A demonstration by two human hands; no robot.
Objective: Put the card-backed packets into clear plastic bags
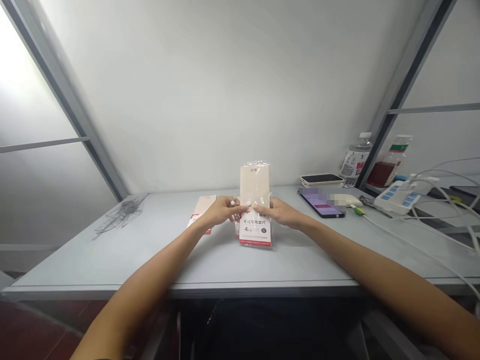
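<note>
left hand (224, 210): forearm enters from lower left, palm turned down and inward. fingers pressed together, tips pinching the film on the front of the clear plastic packet (255, 205).

right hand (280, 211): mirrored pose from lower right. fingers also close together, tips pinching the same film, almost meeting the left fingertips.

packet: held nearly upright between both hands, near the middle of the grey table (112, 260). cream-coloured ruler set inside; white card with red trim and chinese print at the lower end; film crinkled at the top.

nearby: second cream-and-red packet (201, 212) lying just beyond the left hand. to the right, a smartphone (321, 204), a water bottle (355, 160) and a white power strip (396, 197).
</note>
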